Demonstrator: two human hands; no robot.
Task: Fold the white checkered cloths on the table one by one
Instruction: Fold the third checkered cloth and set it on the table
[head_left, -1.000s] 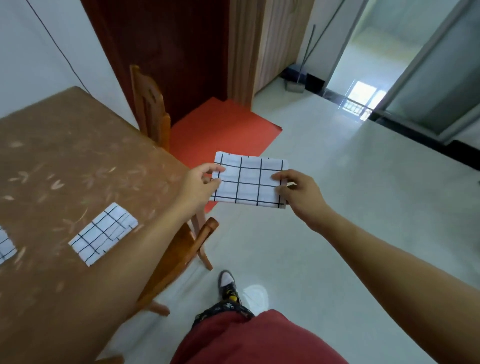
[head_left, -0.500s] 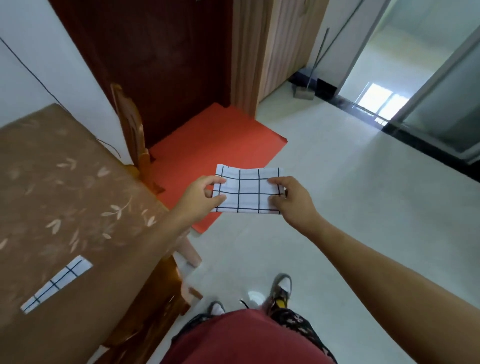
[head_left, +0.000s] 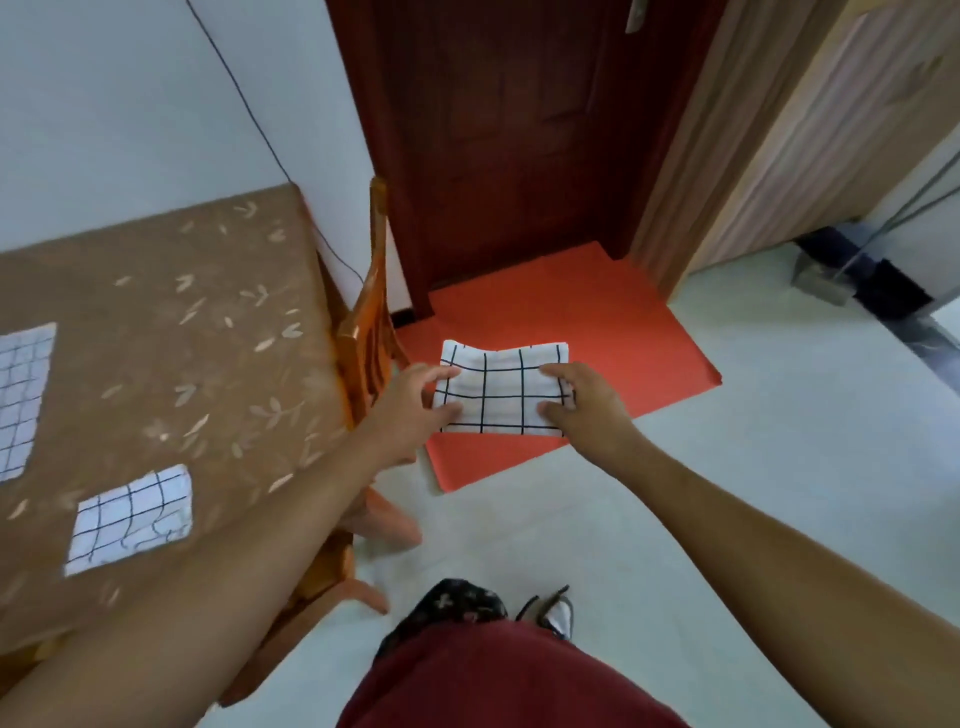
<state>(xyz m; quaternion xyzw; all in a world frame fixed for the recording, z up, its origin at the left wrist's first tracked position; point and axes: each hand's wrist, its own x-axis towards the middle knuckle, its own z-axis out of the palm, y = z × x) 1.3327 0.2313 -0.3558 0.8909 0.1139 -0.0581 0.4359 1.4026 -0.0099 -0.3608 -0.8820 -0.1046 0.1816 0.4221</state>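
Observation:
I hold a folded white checkered cloth (head_left: 501, 397) in the air, away from the table and above the floor. My left hand (head_left: 415, 410) pinches its left edge and my right hand (head_left: 582, 410) pinches its right edge. The cloth sags slightly between them. On the brown leaf-patterned table (head_left: 182, 338) at the left lies a folded checkered cloth (head_left: 132, 519) near the front. Another checkered cloth (head_left: 23, 395) lies at the far left edge of the view, partly cut off.
A wooden chair (head_left: 369, 332) stands against the table's right side. An orange mat (head_left: 561, 332) lies on the pale floor before a dark red door (head_left: 509, 130). My shoes and red clothing show at the bottom.
The view has swung left and down, so more of the table and a second cloth on it show. Both hands still grip the folded cloth, which now sags a little more.

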